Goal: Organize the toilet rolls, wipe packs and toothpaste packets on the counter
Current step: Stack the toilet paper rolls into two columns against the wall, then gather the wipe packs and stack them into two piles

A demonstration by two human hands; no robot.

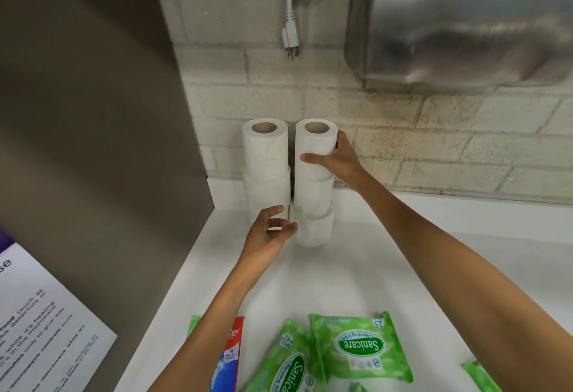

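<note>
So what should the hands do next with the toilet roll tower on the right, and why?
Probably square up the right stack. Its bottom roll sits out of line with the rolls above, so the tower looks crooked. The right hand grips the top roll, and the left hand is loosely curled beside the bottom one, well placed to nudge it back under.

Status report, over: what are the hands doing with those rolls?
Right hand gripping right stack's top roll. Left hand curled at base, grip unclear. Wipe packs, toothpaste packet lying in front.
</note>
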